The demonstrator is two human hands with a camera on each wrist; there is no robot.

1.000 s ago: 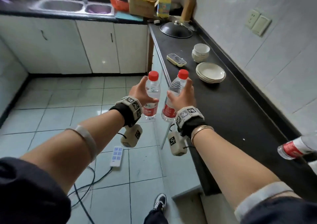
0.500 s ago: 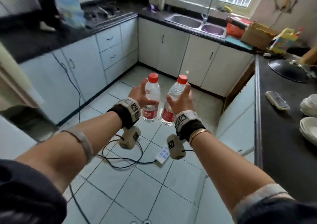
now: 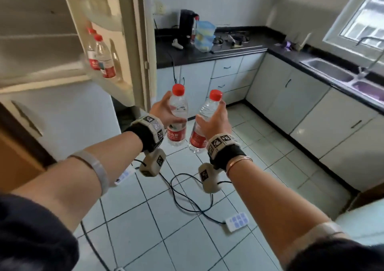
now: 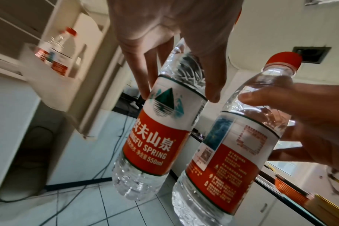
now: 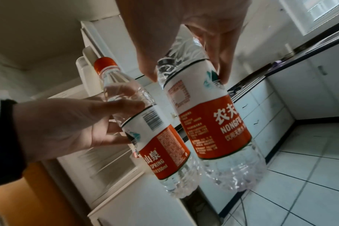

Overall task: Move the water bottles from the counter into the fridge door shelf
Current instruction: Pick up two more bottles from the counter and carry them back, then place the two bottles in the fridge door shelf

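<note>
With two clear red-capped bottles (image 3: 101,58) already shelved, my left hand (image 3: 166,112) and right hand (image 3: 214,123) each had fingers wrapped round another, unplaced.

**Two bottles in the air, more already in the door**

Two clear water bottles with red caps and red-and-white labels are held up over the tiled floor, close together. The left bottle (image 3: 177,117) is upright, the right bottle (image 3: 204,123) leans a bit. The fridge door shelf (image 3: 116,85) already has two matching bottles (image 3: 101,56) standing upright, one in front of the other.
</note>
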